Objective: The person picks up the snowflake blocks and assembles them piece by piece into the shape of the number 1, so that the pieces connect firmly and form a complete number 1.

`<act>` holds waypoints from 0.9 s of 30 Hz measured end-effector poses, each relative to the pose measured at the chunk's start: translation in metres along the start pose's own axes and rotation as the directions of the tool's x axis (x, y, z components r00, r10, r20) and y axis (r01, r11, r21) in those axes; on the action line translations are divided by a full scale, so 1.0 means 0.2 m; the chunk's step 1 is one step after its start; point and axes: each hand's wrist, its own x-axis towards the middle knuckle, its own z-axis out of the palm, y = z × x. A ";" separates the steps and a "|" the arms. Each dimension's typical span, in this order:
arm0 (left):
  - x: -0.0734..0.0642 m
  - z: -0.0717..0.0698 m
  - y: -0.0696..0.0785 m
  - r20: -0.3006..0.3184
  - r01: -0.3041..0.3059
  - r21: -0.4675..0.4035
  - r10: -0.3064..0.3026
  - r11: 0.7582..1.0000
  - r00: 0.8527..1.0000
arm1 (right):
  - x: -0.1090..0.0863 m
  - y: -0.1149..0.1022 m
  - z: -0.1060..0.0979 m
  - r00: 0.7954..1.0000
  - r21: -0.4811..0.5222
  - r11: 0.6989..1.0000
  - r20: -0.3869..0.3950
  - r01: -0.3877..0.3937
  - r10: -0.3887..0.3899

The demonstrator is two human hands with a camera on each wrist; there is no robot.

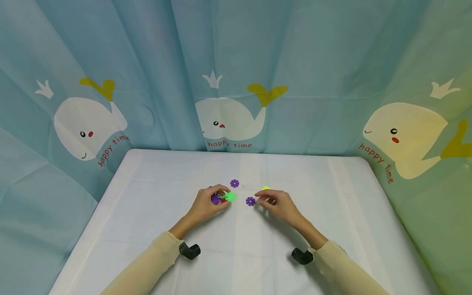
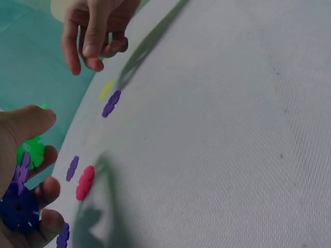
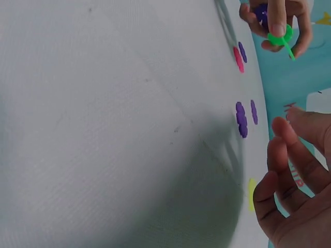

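My left hand (image 1: pixel 205 205) grips a small cluster of joined plastic snowflake discs above the table. A bright green disc (image 1: pixel 230 196) faces the middle, with purple (image 2: pixel 21 174) and dark blue (image 2: pixel 19 207) discs beside it, partly hidden by the fingers. My right hand (image 1: pixel 283 208) hovers with loosely bent fingers and nothing in them, as the right wrist view shows. Nearest to its fingertips is a purple snowflake disc (image 1: pixel 250 201) lying on the table. A yellow disc (image 1: pixel 266 188) is partly covered by that hand in the head view.
Another purple disc (image 1: pixel 234 183) lies farther back on the white table (image 1: pixel 236 254). Below the left hand are a pink-red disc (image 2: pixel 85 183) and a purple one (image 2: pixel 63 236). A blue whale-print curtain (image 1: pixel 313 61) hangs behind and at both sides.
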 end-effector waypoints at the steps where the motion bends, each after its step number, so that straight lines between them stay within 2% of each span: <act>1: 0.00 0.00 0.00 -0.001 0.004 0.003 -0.004 1.000 1.000 | 0.00 0.00 0.00 1.000 -0.006 1.000 0.004 0.002 -0.002; 9: -0.01 -0.03 -0.03 -0.016 0.019 0.027 -0.019 0.999 1.000 | 0.03 0.02 0.02 0.998 -0.049 0.999 0.066 0.018 -0.014; 21: -0.01 -0.06 -0.04 0.023 0.022 0.040 -0.023 0.999 0.999 | 0.11 0.03 0.05 0.985 -0.155 0.985 0.167 0.073 -0.046; 27: -0.01 -0.06 -0.04 0.025 0.009 0.024 -0.010 1.000 1.000 | 0.12 0.02 0.07 0.979 -0.242 0.968 0.204 0.063 -0.013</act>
